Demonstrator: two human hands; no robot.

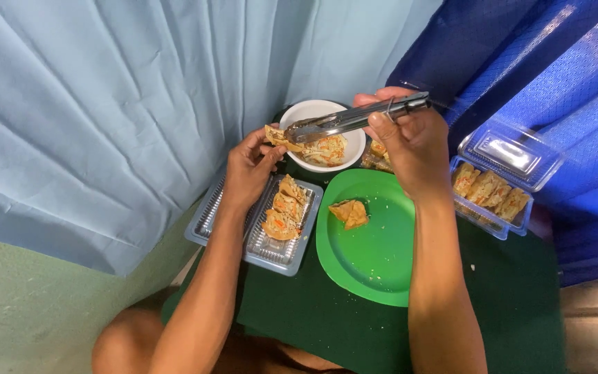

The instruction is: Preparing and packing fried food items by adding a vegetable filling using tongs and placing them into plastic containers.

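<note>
The right hand (413, 142) grips metal tongs (354, 119) near their hinge end, fingers wrapped and pressed together around both arms, so the tips are squeezed nearly closed over the white bowl (323, 135). The tips meet a fried piece (279, 136) at the bowl's left rim. The left hand (249, 168) pinches that same piece between thumb and fingertips, the other fingers curled beside it.

The piece hangs between the two grips — above the gap from bowl to the clear tray (271, 228), which already holds three pieces in a row. Done well, only one grip carries the load: the tongs should ease before the fingers pull, or the crust may tear. Keeping the piece flat and low over the tray would catch any crumbs.

Two more pieces lie on the green plate (375, 242), and a second clear box (493, 194), lid open, sits to the right on the dark green cloth (313, 325).
</note>
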